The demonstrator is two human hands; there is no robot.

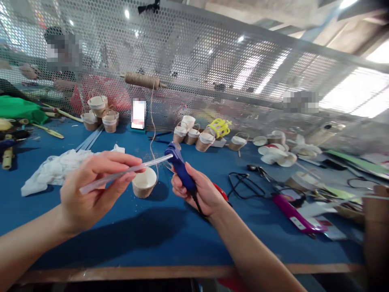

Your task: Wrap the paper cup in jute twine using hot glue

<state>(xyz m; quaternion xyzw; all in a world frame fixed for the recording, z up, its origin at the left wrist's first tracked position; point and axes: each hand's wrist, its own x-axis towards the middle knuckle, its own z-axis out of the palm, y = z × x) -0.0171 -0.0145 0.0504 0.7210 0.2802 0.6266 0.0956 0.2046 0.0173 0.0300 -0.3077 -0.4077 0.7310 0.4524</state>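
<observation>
My left hand point(91, 186) is closed around a clear glue stick point(121, 172), whose far end meets the back of a blue glue gun point(180, 168). My right hand point(202, 192) grips the gun's handle, with its black cord trailing down behind the palm. Both hands hover above the blue table point(146, 227). Between them on the table stands a small twine-wrapped cup point(144, 182) with a white inside. A strand of twine point(153, 121) hangs down toward it from a spool point(141, 80) on the mesh screen.
White cloth point(54, 168) lies at the left. Several small finished cups point(99, 109) and more cups point(193, 134) stand along the mesh screen point(212, 61). Black scissors point(243, 180), a pink tool point(291, 211) and white pieces point(278, 154) lie at the right. A person sits behind the mesh.
</observation>
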